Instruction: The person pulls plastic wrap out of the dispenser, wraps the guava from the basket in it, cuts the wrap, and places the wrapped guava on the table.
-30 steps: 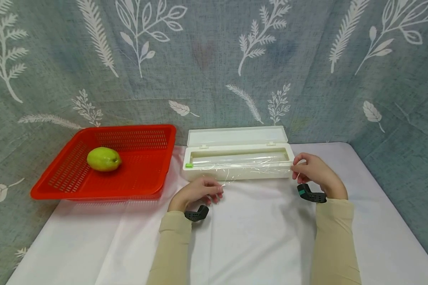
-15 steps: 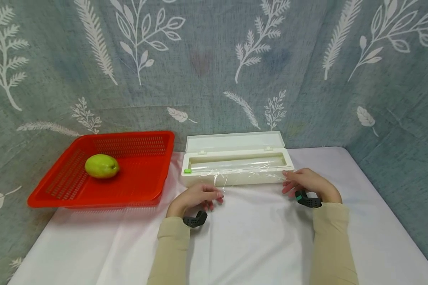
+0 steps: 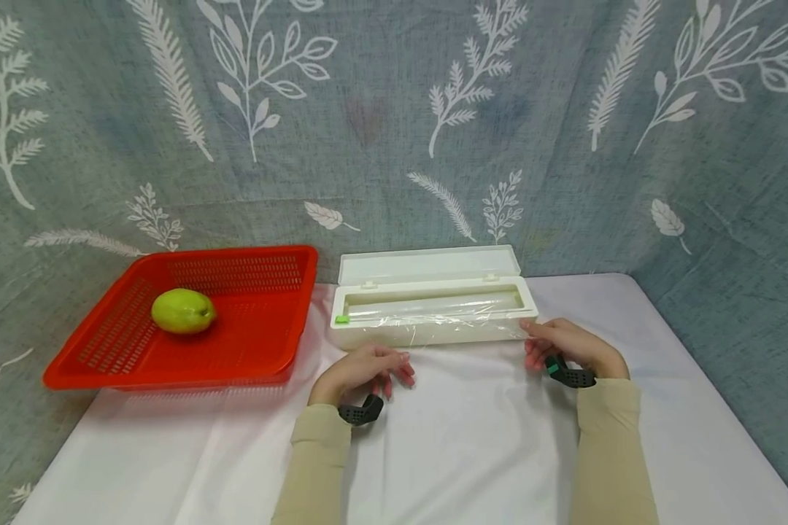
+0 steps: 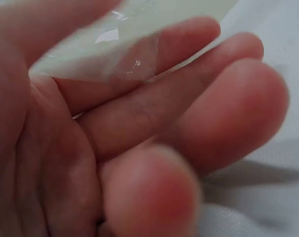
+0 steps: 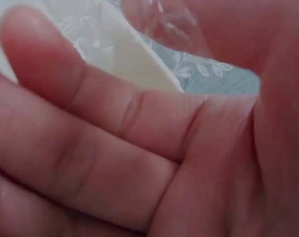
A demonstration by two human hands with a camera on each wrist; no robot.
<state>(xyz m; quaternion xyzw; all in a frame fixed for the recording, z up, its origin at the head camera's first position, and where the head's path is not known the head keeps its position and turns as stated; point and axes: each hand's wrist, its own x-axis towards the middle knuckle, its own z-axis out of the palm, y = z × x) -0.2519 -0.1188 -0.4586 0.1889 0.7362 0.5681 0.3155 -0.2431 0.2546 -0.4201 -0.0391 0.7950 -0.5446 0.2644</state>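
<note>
Now both hands (image 3: 361, 368) (image 3: 568, 343) pinch cling film (image 3: 460, 321) at the dispenser (image 3: 433, 310).

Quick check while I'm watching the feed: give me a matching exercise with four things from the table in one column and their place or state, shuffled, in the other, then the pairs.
Things:
1. green fruit
2. wrap box
3. left hand
4. right hand

Places or states:
A. at the box's right end, at the film edge
B. lies in the red basket
C. lid open, film roll showing inside
D. on the white cloth in front of the box's left half

Pairs: 1-B, 2-C, 3-D, 4-A
</note>
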